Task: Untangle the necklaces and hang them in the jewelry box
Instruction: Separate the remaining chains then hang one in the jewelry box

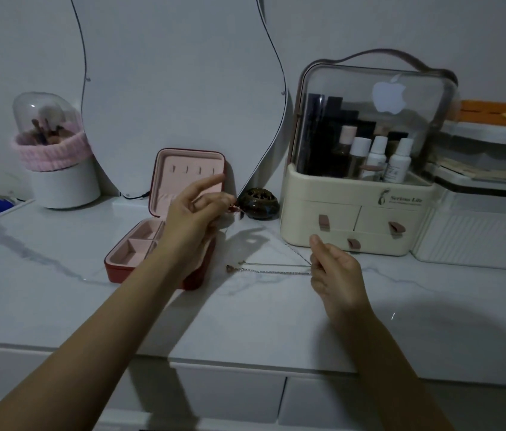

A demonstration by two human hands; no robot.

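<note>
Stretched between the two hands, a thin chain (272, 244) runs on a slant from upper left down to lower right, its long axis crossing the marble counter (59, 290) just in front of the jewelry box (164, 231). The left hand (197, 213) is raised over the box, thumb and fingers pinched on the chain's upper end where a small reddish pendant shows, the forefinger sticking out toward the lid. The right hand (334, 269) is lower and well apart from it, fingers closed on the chain's other end. From that same hand two more chains (270, 268) lie nearly flat on the counter, running leftward side by side — whether they are separate necklaces or loops of one I cannot tell. The box is open, red outside and pink inside; its lid stands upright with a row of small hooks, nothing hanging on them, and the base is split into square compartments that look empty where visible, the arm covering the rest. Behind it leans a curvy mirror (177, 88), with a dark round pot (258, 203) at its foot. To the right a cream organizer (357, 209) holds bottles under a clear dome, drawers shut below. Far left, a domed holder (55, 157) contains brushes.
</note>
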